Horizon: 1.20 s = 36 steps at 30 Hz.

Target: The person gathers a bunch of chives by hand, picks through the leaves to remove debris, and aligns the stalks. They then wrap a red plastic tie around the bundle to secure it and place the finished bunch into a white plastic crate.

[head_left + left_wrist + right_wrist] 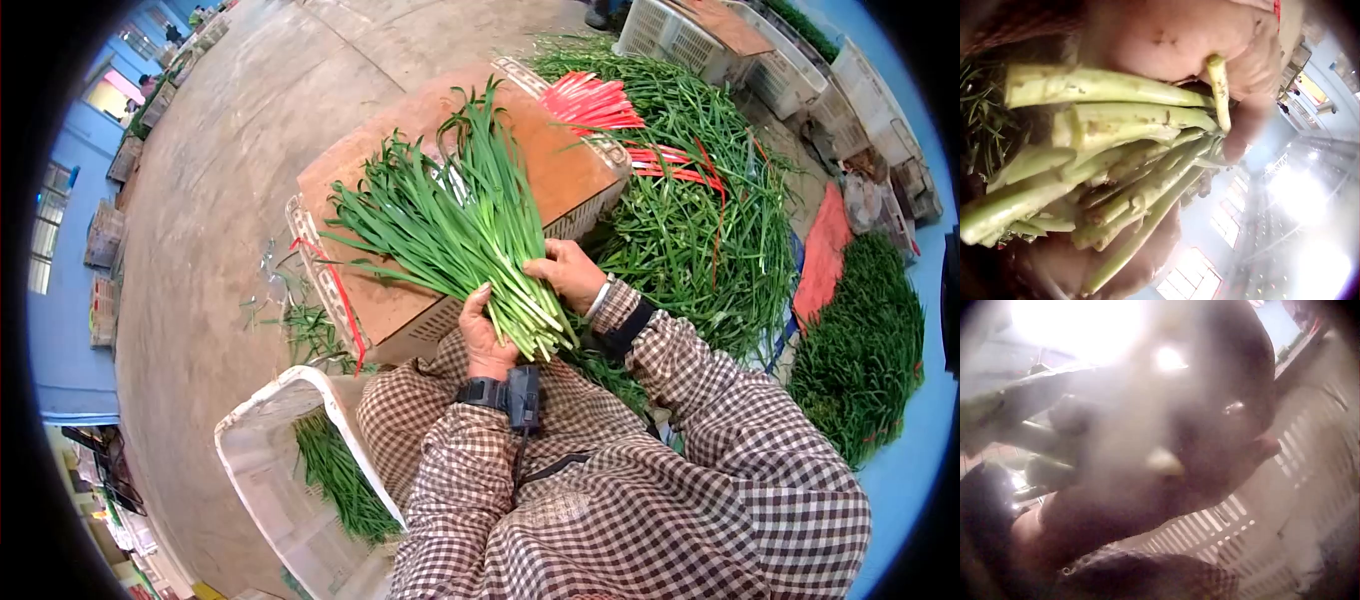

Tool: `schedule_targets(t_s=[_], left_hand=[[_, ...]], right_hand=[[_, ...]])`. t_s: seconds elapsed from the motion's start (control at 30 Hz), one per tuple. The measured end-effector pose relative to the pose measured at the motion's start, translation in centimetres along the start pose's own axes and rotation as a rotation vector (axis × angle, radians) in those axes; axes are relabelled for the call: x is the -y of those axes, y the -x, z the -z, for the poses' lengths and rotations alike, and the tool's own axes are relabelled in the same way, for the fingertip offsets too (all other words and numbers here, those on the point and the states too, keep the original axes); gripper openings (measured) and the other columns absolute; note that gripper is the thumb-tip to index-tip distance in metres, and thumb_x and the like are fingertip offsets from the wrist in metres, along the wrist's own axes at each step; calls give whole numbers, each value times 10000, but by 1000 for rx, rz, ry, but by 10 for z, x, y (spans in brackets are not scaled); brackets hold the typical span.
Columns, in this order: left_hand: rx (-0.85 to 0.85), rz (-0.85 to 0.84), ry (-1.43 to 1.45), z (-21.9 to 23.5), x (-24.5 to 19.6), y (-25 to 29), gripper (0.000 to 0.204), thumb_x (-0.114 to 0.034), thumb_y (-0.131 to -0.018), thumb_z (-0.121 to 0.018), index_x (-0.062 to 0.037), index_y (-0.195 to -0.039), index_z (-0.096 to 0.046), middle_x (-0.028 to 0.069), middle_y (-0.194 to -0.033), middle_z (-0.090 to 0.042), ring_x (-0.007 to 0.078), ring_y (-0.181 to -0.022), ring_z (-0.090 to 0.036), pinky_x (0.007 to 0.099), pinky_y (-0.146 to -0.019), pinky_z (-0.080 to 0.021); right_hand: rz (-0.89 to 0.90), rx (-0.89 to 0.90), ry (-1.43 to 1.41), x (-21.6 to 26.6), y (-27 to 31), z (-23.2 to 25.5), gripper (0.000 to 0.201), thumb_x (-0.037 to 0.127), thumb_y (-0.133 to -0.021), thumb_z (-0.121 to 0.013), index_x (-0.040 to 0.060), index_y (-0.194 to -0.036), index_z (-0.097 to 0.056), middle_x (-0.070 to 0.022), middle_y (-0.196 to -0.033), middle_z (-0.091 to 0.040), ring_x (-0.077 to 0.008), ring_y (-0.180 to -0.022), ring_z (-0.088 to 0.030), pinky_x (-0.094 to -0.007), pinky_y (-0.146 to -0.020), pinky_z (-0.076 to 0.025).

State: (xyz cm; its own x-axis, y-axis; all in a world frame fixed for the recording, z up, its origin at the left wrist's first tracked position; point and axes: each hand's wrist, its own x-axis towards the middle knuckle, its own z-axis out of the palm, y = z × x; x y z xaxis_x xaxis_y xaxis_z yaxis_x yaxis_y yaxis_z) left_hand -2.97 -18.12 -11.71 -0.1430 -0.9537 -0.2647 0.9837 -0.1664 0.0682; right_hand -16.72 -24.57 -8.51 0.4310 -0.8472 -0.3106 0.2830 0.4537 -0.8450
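A bundle of long green leafy stalks (pixel 460 220) lies fanned over the brown board, its pale stem ends toward the body. My left hand (pixel 487 335) holds the bundle from the left near the cut ends, thumb up. On the other side my right hand (pixel 570 275) grips the stems a little higher, thumb on top. Pale cut stems (pixel 1141 119) fill the left wrist view, with fingers above and below them. The right wrist view is hazy; a hand (pixel 1166 444) and a few stems (pixel 1041 444) show there.
The brown board (pixel 400 310) tops a crate. Red strips (pixel 590 103) lie at its far right corner, beside a large heap of greens (pixel 700 230). A white crate (pixel 290 400) with greens inside stands at lower left. More crates (pixel 680 40) line the upper right.
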Motion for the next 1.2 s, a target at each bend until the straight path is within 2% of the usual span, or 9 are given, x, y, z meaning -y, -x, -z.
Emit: schedule_targets(t_s=[0.13,0.27,0.33,0.47,0.5,0.63,0.77,0.93,1.2], left_hand=[[-6,-18,-7,-5,-1,2,331,-191,-830,-507,26,-1078,-539,179,-1048,-603,313,-923,-606,460,-830,-507],[-37,-30,-40,-2,-1,1,371,-243,-821,-513,9,-1091,-542,172,-1046,-609,315,-897,-618,457,-808,-517],[-25,-3,-21,-3,-2,2,381,-260,-824,-514,1,-1100,-541,171,-1051,-608,313,-900,-620,456,-796,-523],[-24,-5,-13,-6,-1,1,407,-290,-834,-504,4,-1113,-537,178,-1071,-602,316,-928,-612,460,-821,-509],[24,39,31,-11,-3,2,438,-296,-835,-499,12,-1145,-518,196,-1121,-575,334,-988,-584,477,-871,-476],[109,74,-51,-25,3,4,488,-298,-837,-498,27,-1200,-472,227,-1212,-507,376,-1079,-519,502,-947,-409],[-19,10,-15,-3,-1,-2,462,-283,-842,-496,19,-1191,-479,209,-1202,-521,356,-1053,-539,494,-931,-426],[-30,1,-86,-7,0,-2,369,-272,-872,-481,-8,-1127,-519,152,-1114,-575,303,-985,-578,467,-878,-474],[-62,30,-120,-9,2,-3,338,-290,-895,-467,-8,-1071,-525,156,-1030,-598,299,-896,-612,450,-790,-529]], right_hand=[[282,36,567,5,-4,6,260,160,-774,-584,-59,-913,-602,-130,-769,-641,-197,-666,-610,-332,-646,-487],[628,166,1091,12,-11,8,358,311,-832,-502,-29,-895,-597,-262,-748,-587,-418,-700,-561,-465,-638,-441],[474,191,1192,19,-7,8,401,359,-860,-462,-15,-904,-599,-265,-763,-587,-426,-717,-558,-481,-657,-436],[328,125,1177,24,0,11,493,437,-877,-433,-24,-909,-605,-265,-767,-592,-420,-747,-568,-468,-688,-442],[203,64,1266,29,0,10,478,400,-902,-419,-44,-969,-584,-248,-874,-610,-385,-833,-589,-404,-755,-455],[425,-294,1283,50,11,12,296,228,-849,-569,-45,-959,-593,-178,-839,-638,-253,-768,-631,-327,-693,-490],[597,-92,1066,55,14,-8,228,191,-774,-589,-16,-860,-630,-179,-791,-631,-308,-738,-622,-373,-690,-493],[392,43,1317,39,1,-30,281,248,-699,-652,-7,-815,-644,-174,-774,-631,-329,-738,-613,-395,-676,-493],[332,52,974,32,-7,-11,126,81,-701,-629,-38,-743,-615,-69,-643,-612,-104,-598,-554,-267,-569,-464]])
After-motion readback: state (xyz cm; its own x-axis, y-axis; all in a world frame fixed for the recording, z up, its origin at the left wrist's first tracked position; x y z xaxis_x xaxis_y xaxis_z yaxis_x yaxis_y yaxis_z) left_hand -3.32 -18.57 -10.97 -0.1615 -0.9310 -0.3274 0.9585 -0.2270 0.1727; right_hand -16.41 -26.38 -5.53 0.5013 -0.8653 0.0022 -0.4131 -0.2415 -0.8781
